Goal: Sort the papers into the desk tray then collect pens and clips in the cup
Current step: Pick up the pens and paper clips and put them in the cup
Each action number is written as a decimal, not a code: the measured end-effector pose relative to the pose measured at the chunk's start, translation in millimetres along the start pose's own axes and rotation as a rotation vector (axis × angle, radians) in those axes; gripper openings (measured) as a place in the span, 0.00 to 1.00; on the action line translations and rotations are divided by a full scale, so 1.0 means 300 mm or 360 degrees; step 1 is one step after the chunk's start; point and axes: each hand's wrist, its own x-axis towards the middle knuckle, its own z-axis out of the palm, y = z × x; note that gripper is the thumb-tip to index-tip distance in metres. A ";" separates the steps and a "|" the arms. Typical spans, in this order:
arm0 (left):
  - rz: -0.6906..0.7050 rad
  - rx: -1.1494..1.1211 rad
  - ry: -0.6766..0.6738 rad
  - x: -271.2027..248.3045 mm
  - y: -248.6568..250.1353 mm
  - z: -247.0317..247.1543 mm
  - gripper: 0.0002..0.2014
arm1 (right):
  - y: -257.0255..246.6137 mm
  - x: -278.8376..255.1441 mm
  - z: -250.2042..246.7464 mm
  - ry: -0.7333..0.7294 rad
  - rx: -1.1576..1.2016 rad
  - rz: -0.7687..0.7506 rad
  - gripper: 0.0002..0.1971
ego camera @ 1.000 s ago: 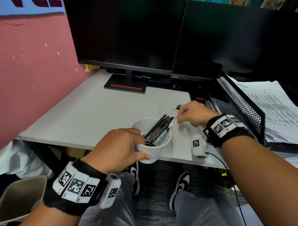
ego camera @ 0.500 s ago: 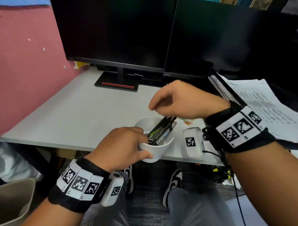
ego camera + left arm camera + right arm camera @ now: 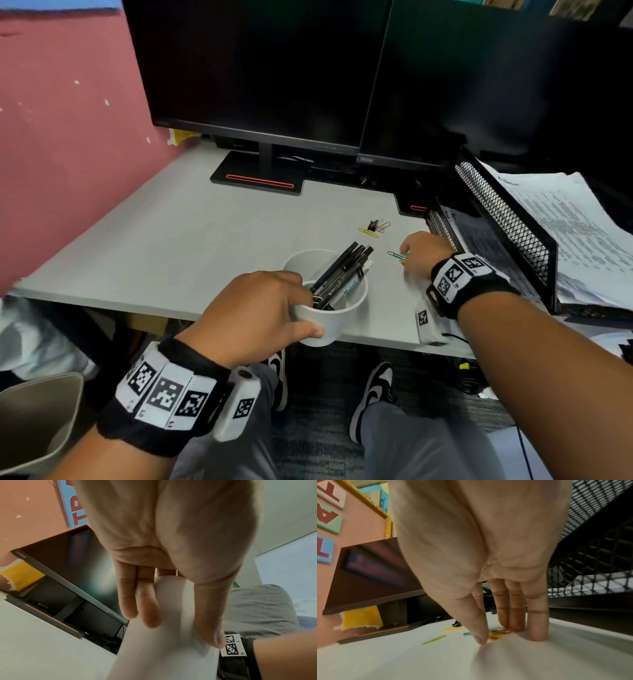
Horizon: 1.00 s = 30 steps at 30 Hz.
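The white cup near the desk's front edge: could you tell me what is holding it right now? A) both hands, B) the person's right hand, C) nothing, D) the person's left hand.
D: the left hand wraps its fingers and thumb round the white cup, while the right hand is down at the paper clips on the desk.

The grey desk [image 3: 164,246] carries a white cup [image 3: 334,322], scattered paper clips [image 3: 376,229], two monitor stands [image 3: 257,173], and a mesh tray [image 3: 507,222]; possibly a binder clip too.

Wrist band tags [image 3: 233,647] read "R1" and "R2".
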 end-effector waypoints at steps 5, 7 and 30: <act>0.0006 0.0001 0.0002 0.003 0.001 0.000 0.10 | -0.029 0.033 0.034 0.0043 0.0134 -0.0063 0.10; 0.0014 0.0004 0.0002 0.004 0.001 0.002 0.11 | -0.051 0.011 0.028 0.0012 0.0234 -0.0092 0.09; 0.0008 0.0035 -0.0012 0.000 0.001 -0.005 0.14 | -0.115 0.013 0.024 -0.0136 0.0144 -0.0310 0.10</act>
